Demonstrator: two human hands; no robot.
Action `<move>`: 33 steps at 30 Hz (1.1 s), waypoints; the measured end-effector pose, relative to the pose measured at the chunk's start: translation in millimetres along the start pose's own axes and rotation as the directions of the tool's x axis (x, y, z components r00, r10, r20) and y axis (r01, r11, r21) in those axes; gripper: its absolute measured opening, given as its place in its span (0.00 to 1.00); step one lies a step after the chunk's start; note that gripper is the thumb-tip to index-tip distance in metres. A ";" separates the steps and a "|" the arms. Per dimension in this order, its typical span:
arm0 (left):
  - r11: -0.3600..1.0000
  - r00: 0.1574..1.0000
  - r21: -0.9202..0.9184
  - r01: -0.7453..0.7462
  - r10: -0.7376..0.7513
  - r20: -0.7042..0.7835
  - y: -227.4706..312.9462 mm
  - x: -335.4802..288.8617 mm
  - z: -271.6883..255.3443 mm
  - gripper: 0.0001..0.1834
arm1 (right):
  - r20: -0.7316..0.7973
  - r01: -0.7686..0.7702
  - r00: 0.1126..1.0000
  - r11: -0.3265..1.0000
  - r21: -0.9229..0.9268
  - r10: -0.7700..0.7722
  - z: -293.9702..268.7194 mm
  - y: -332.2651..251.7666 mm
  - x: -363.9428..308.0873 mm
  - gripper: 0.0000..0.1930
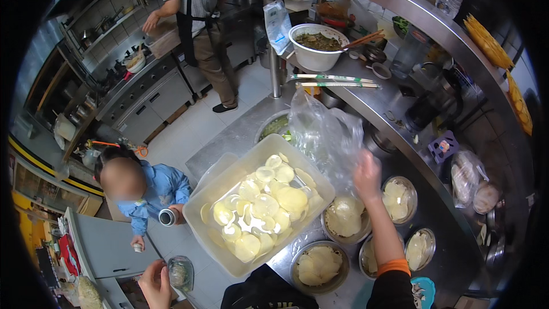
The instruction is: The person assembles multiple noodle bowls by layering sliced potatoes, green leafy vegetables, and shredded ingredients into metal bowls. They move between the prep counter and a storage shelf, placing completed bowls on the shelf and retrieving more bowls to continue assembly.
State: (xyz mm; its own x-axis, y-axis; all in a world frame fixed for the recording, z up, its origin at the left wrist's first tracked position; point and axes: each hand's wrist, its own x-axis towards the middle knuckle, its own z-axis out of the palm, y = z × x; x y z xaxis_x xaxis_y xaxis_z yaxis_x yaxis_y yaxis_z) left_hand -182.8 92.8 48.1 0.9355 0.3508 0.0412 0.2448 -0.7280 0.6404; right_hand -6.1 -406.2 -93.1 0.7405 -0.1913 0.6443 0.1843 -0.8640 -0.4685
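Observation:
My right hand (pixel 367 176), smeared by motion, is closed at the edge of a crumpled clear plastic bag (pixel 329 137) behind the bowls. My left hand (pixel 155 285) is at the lower left with its fingers loosely bent and thumb apart, holding nothing. Between my hands a translucent plastic tub (pixel 209 252) sits tilted across the view, with thin pale-yellow potato slices (pixel 266 206) in it. Metal bowls topped with similar slices stand to its right, among them a near bowl (pixel 320 267) and one below my right hand (pixel 346 216).
A small child (pixel 151 186) in blue stands left of the tub, holding a bottle (pixel 168 216). Farther back a person (pixel 200 23) in a dark apron stands at the stove counter. On the metal shelf are a white pot (pixel 317 46) and packaged chopsticks (pixel 334 80). A post (pixel 271 34) rises behind the tub.

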 end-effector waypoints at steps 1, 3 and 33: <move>1.000 1.000 -0.007 0.011 -0.011 0.013 2.2 2.4 3.6 0.09 | -0.024 0.130 0.991 0.983 -0.133 -0.134 -31.3 -2.6 -6.3 0.17; 0.995 0.995 -0.050 -0.090 0.092 0.041 13.2 10.7 14.3 0.09 | -0.176 0.216 0.951 0.953 -0.211 -0.254 -83.1 -9.7 -12.1 0.20; 0.538 0.732 -0.767 0.351 0.353 0.583 -71.3 311.8 -28.6 0.56 | 0.682 -0.413 0.585 0.562 0.717 -0.440 153.9 -504.7 91.8 0.25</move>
State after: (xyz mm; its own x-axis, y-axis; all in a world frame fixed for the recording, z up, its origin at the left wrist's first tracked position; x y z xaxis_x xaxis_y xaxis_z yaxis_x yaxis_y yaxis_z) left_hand 84.1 270.9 37.3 0.9197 -0.3431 -0.1907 0.2647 0.1832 0.9468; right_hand 68.3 83.9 109.4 0.7925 0.5855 0.1705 0.2611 -0.0731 -0.9625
